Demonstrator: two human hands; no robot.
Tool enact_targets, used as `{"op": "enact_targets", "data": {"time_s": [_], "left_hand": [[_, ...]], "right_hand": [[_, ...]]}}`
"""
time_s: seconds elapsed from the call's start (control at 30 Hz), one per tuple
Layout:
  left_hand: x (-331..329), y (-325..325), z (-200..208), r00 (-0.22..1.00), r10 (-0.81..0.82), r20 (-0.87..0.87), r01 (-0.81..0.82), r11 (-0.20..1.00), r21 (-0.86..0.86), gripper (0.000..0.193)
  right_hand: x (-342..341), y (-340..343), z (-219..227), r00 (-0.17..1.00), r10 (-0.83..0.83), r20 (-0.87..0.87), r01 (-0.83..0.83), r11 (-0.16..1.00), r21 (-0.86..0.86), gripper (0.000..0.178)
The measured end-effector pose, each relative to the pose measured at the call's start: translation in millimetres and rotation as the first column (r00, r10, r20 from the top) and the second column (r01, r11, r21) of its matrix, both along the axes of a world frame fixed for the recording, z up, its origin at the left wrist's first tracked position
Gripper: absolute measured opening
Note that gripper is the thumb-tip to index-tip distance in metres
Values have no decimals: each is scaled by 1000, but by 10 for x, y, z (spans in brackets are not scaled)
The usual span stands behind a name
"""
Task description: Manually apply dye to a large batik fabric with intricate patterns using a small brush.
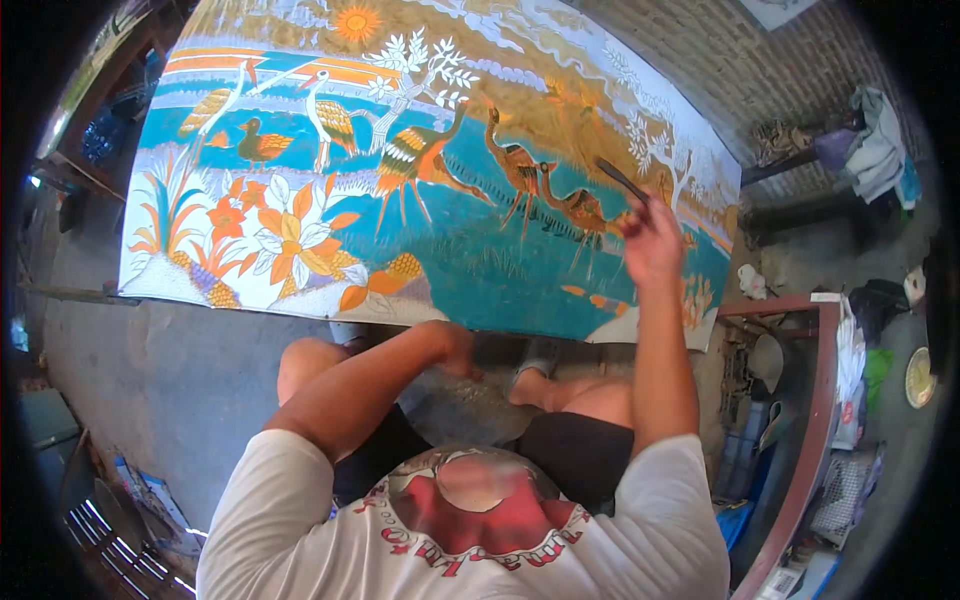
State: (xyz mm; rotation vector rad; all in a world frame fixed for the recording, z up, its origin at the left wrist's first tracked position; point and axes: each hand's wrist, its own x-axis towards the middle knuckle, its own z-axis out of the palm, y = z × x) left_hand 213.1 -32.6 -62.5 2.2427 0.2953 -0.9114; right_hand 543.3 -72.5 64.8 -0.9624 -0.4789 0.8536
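A large painted panel [500,265] leans in front of me, with cranes, a duck, flowers, trees and an orange sun over teal water and brown ground. My right hand [655,240] is raised over its right part, closed around a slim dark paintbrush [622,178]. The brush slants up and left, close to the brown birds [580,208]; its bristles cannot be made out. Just under the panel's lower edge, between my knees, hangs my left hand [458,352]. Its wrist is bent and its fingers are mostly hidden and blurred, so I cannot see whether they hold anything.
Close on my right stands a reddish-brown frame [808,420] with cloths, bags and tools around it. Light cloths [880,150] hang by the brick wall [820,80]. Grey floor [170,370] spreads to the left, with dark furniture [90,180] beyond it.
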Motion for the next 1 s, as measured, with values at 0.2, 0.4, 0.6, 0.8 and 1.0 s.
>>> {"op": "enact_targets", "data": {"time_s": [0.2,0.4,0.6,0.8,1.0], "left_hand": [[180,270,179,993,83,89,-67,984,-168,70],[87,279,229,986,84,146,-55,981,-187,71],[127,374,365,999,22,45,-12,978,-207,72],[133,352,339,1000,31,6,-29,978,-205,71],[154,365,383,1000,17,2,-16,974,-226,68]], "right_hand": [[-177,1787,-550,964,43,263,8,982,-189,26],[-214,2642,-955,895,94,436,24,966,-257,24],[-175,2914,-1117,867,116,484,26,961,-276,24],[-148,2975,-1144,833,127,539,32,960,-277,22],[-67,2855,-1225,836,101,540,65,958,-280,21]]}}
